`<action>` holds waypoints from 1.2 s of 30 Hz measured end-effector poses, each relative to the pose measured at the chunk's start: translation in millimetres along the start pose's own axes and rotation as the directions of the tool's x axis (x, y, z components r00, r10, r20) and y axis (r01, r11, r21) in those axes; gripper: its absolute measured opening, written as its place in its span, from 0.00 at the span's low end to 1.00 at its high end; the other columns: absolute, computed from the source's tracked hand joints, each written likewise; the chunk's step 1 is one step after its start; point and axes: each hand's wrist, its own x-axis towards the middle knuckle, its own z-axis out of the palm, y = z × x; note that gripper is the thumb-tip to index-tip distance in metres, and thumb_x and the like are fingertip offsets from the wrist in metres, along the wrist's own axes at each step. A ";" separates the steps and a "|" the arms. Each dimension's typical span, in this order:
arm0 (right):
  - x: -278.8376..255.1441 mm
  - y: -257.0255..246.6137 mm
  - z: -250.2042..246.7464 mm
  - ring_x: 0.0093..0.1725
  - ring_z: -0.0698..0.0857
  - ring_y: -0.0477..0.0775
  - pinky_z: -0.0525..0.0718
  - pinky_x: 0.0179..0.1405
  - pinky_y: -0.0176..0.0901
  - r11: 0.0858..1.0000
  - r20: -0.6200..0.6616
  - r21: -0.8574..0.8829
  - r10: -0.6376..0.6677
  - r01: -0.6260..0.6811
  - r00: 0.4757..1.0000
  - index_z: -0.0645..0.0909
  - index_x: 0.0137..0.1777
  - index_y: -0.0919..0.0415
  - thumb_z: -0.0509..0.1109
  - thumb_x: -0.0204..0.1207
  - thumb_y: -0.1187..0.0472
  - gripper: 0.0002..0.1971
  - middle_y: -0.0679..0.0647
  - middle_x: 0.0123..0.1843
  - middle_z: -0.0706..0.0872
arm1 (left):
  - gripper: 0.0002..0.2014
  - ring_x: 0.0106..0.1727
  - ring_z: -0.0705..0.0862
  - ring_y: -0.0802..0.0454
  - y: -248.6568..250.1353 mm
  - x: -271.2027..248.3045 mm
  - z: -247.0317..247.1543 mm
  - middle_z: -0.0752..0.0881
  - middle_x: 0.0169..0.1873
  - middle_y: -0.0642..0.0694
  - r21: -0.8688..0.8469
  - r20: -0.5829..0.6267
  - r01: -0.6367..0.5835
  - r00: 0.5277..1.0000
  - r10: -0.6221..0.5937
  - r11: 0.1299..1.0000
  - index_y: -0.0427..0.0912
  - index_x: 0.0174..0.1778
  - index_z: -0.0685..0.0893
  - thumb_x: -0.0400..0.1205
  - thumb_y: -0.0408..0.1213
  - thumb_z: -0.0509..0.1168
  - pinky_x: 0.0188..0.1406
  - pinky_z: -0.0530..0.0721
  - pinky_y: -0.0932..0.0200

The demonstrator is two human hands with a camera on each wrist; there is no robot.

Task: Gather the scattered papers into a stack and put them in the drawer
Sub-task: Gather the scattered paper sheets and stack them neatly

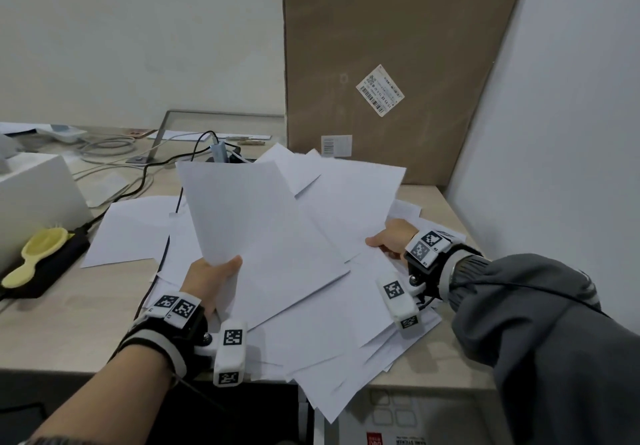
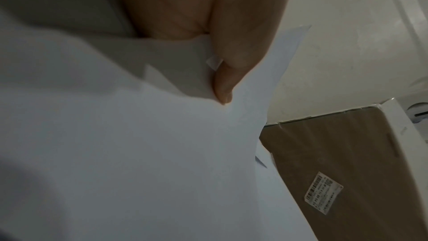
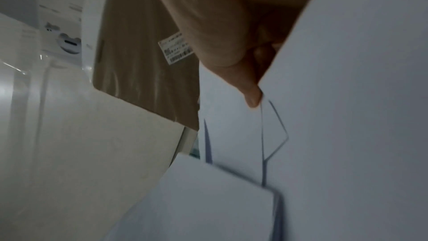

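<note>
A loose pile of blank white papers point(image 1: 311, 271) fans out over the right half of the wooden desk point(image 1: 69, 323), some hanging past its front edge. My left hand point(image 1: 211, 280) grips the pile's near left edge, thumb on top, and lifts several sheets. In the left wrist view that thumb point(image 2: 234, 61) presses on the papers point(image 2: 139, 153). My right hand point(image 1: 389, 238) pinches the pile's right edge, fingers hidden under the sheets. The right wrist view shows its thumb point(image 3: 231, 52) on the papers point(image 3: 347, 116). One sheet point(image 1: 131, 233) lies flat to the left. No drawer shows plainly.
A tall cardboard box point(image 1: 398, 64) leans on the wall behind the pile. At left sit a white box point(image 1: 31, 199), a yellow hairbrush point(image 1: 34, 254) on a black block, and cables point(image 1: 145, 174) by a metal stand point(image 1: 162, 136). The right wall point(image 1: 571, 133) is close.
</note>
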 end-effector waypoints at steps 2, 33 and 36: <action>-2.7 13.3 -18.8 0.25 0.73 0.54 0.71 0.27 0.42 0.998 -0.104 0.063 0.007 0.000 0.995 0.71 0.31 0.63 0.73 0.75 0.63 0.15 0.57 0.27 0.75 | 0.15 0.56 0.85 0.29 0.1 0.0 0.6 0.86 0.53 0.27 0.007 0.006 0.000 1.000 0.000 1.000 0.28 0.58 0.82 0.78 0.32 0.72 0.63 0.80 0.29; -75.9 65.4 -87.0 0.51 0.86 0.64 0.78 0.47 0.45 0.906 -0.554 0.384 0.071 0.179 0.830 0.84 0.49 0.69 0.65 0.76 0.65 0.08 0.64 0.46 0.86 | 0.23 0.60 0.83 0.27 9.6 2.8 5.8 0.85 0.59 0.27 0.336 -0.094 0.046 0.995 -0.015 0.941 0.28 0.63 0.80 0.78 0.39 0.72 0.62 0.81 0.33; -88.0 53.6 -100.7 0.48 0.85 0.62 0.82 0.50 0.51 0.849 -0.623 0.456 0.090 0.268 0.777 0.82 0.45 0.63 0.65 0.75 0.62 0.06 0.59 0.45 0.86 | 0.20 0.59 0.83 0.29 15.1 -5.7 9.3 0.84 0.58 0.28 0.330 -0.053 0.030 0.999 -0.014 0.943 0.26 0.65 0.78 0.81 0.36 0.69 0.55 0.80 0.43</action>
